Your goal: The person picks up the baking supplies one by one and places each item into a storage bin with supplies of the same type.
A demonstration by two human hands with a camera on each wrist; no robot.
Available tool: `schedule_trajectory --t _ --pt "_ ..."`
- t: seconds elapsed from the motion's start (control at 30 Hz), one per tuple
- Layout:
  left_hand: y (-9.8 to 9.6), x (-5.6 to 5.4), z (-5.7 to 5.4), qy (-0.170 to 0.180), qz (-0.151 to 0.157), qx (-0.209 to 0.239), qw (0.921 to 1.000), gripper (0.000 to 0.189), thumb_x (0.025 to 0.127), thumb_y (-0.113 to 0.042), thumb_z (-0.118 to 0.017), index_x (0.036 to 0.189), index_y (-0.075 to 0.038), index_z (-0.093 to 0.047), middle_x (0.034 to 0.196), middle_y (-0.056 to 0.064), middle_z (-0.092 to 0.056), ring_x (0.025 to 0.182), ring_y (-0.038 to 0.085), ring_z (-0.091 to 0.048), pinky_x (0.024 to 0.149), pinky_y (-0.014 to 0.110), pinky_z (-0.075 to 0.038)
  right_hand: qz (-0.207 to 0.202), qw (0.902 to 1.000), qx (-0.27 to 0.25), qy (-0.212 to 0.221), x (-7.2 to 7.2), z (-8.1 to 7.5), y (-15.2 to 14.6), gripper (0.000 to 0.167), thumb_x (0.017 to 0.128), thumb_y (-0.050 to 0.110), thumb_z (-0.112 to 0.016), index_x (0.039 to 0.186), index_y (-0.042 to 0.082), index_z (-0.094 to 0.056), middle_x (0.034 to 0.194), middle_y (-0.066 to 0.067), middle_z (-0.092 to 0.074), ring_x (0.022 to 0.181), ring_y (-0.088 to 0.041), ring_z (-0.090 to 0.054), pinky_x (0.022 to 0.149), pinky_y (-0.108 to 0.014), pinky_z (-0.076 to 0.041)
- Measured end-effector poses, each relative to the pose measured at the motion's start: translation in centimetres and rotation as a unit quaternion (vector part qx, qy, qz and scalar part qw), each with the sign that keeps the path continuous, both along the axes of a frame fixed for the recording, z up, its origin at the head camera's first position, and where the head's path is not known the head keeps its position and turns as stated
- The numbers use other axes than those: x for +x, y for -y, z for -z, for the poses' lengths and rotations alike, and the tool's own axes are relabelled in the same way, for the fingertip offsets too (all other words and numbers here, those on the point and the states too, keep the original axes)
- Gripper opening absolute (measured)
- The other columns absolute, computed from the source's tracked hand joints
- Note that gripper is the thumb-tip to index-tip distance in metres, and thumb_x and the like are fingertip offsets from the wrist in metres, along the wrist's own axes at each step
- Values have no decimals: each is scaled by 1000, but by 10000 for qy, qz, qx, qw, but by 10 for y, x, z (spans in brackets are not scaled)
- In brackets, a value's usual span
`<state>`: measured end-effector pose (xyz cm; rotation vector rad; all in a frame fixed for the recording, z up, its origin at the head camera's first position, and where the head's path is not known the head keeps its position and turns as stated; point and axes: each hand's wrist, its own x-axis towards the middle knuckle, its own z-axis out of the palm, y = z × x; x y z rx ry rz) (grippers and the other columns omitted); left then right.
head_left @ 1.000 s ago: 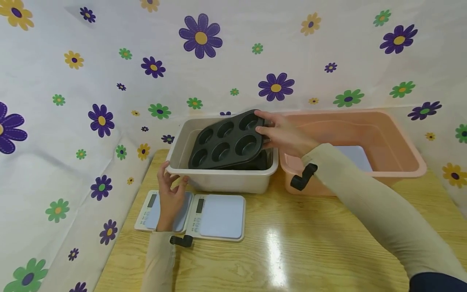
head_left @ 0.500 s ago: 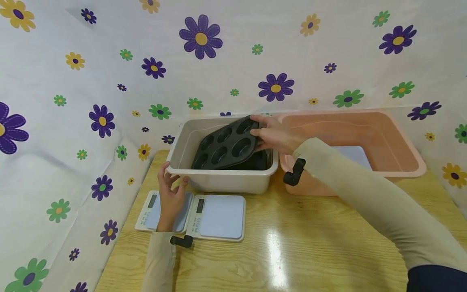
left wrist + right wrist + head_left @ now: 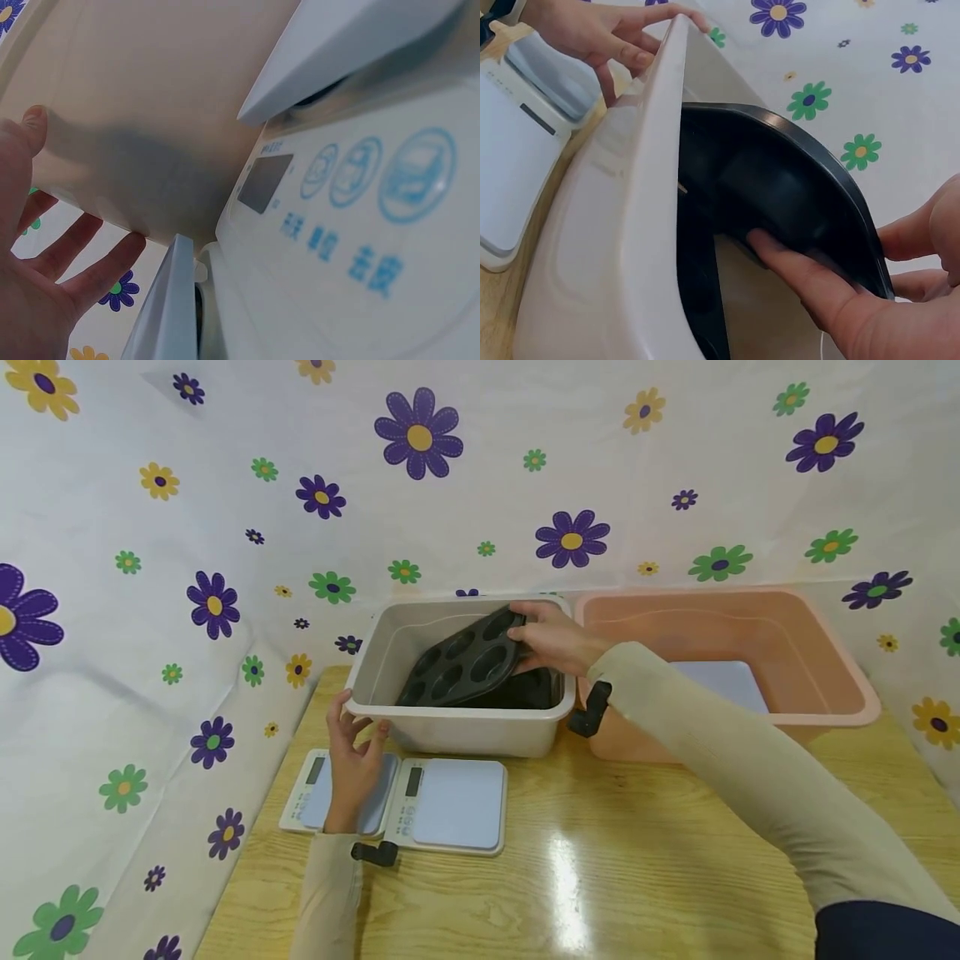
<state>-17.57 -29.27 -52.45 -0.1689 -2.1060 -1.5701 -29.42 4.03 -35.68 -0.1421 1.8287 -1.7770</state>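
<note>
A black muffin tin (image 3: 459, 662) stands tilted inside the white plastic bin (image 3: 465, 714), its right end raised. My right hand (image 3: 551, 639) grips that raised end at the corner. In the right wrist view, fingers (image 3: 802, 274) reach under the tin and the rest of the hand is on its other side. Another dark piece (image 3: 531, 690) lies beneath it in the bin, mostly hidden. My left hand (image 3: 356, 768) holds the bin's front left corner, with fingers at the rim and side and the thumb near the front wall.
Two kitchen scales (image 3: 459, 804) lie side by side on the wooden table (image 3: 637, 860), the left one (image 3: 318, 793) partly under my left hand. A peach bin (image 3: 750, 618) stands right of the white one, with a flat pale thing (image 3: 723, 683) inside. Flower-printed cloth hangs behind.
My right hand has moved left and slightly down with the muffin tin, which sinks deeper into the white bin. The left hand stays at the bin's corner.
</note>
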Motion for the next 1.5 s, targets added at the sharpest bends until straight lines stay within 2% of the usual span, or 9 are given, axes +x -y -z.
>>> schedule_trajectory --t 0.17,0.3,0.4,0.53,0.6,0.83,1.0,1.23,1.5 --pt "-3 0 0 35 58 18 10000 78 102 2 -73 165 -14 -30 161 22 -54 124 24 -64 88 14 -60 -116 9995 -125 272 0 -2 0 69 116 7 -38 178 14 -5 180 -22 -21 158 -46 -43 121 -68 -44" --pt "-4 0 -1 31 62 15 10000 78 102 2 -73 166 -14 -30 162 21 -54 124 24 -64 88 14 -60 -425 9984 20 364 -2 -14 -6 68 120 33 -35 178 22 -1 186 -15 -2 169 -48 -14 130 -74 -25" --pt "-4 0 -3 36 23 44 10000 78 102 0 -73 166 -15 -30 160 22 -54 124 24 -64 87 13 -60 -444 9977 175 472 -3 -26 -12 76 118 52 -32 177 24 7 185 -16 13 171 -48 5 132 -76 -14" --pt "-3 0 -6 95 -20 37 9999 78 103 0 -73 166 -16 -30 161 20 -54 124 18 -64 88 13 -60 -302 9973 118 660 -3 -32 -21 83 117 54 -32 175 21 17 183 -25 12 171 -47 0 135 -69 -19" --pt "-3 0 -6 120 -30 43 9999 77 103 0 -72 166 -15 -30 162 19 -54 124 15 -64 88 13 -59 -343 9973 70 650 -2 -31 -25 81 118 51 -31 175 19 16 183 -27 8 171 -47 -5 135 -66 -22" --pt "-4 0 -1 126 15 150 9998 77 103 1 -72 166 -14 -30 161 22 -54 124 22 -63 89 14 -60 -504 9974 62 520 4 -25 -38 79 119 50 -30 176 14 12 183 -27 -2 170 -47 -12 134 -64 -26" --pt "-3 4 -6 296 0 79 9995 78 104 -2 -72 167 -17 -29 161 20 -54 125 20 -63 88 13 -59 -646 9973 -79 330 10 -26 -43 81 118 55 -27 176 13 12 182 -28 -7 169 -46 -18 134 -61 -30" --pt "-1 3 -10 349 51 89 9993 79 104 -3 -72 168 -18 -29 159 21 -54 124 19 -63 88 14 -60 -757 9970 -175 59 24 -34 -52 86 115 63 -19 175 9 11 181 -29 -15 167 -45 -26 133 -60 -32" --pt "-2 7 -11 466 -79 -65 9989 78 104 -5 -73 168 -22 -31 157 17 -58 123 20 -65 89 15 -59 -885 9955 -291 -175 42 -44 -67 76 119 51 -22 176 8 5 182 -25 -17 168 -41 -27 133 -59 -32"
